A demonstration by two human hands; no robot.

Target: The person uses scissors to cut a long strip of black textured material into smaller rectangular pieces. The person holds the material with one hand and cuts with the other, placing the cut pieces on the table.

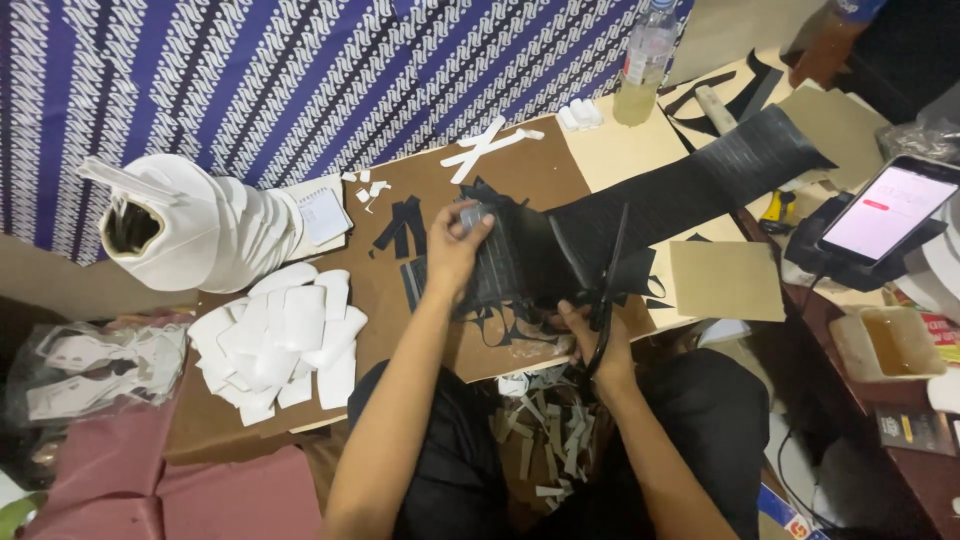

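Two hands are in view — the left hand [455,245] and the right hand [598,345]. There is one pair of black scissors [607,285] and one long black sheet [690,190]. Far on the right stands one plastic bottle [645,62], and one phone [890,212] with a lit screen. At the left there is one heap of white cut pieces [280,340] — too many to count — and one stack of white shapes [200,225]. One tan card square [725,280] lies right.

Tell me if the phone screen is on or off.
On: the phone leans at the right with its screen lit white and pink.
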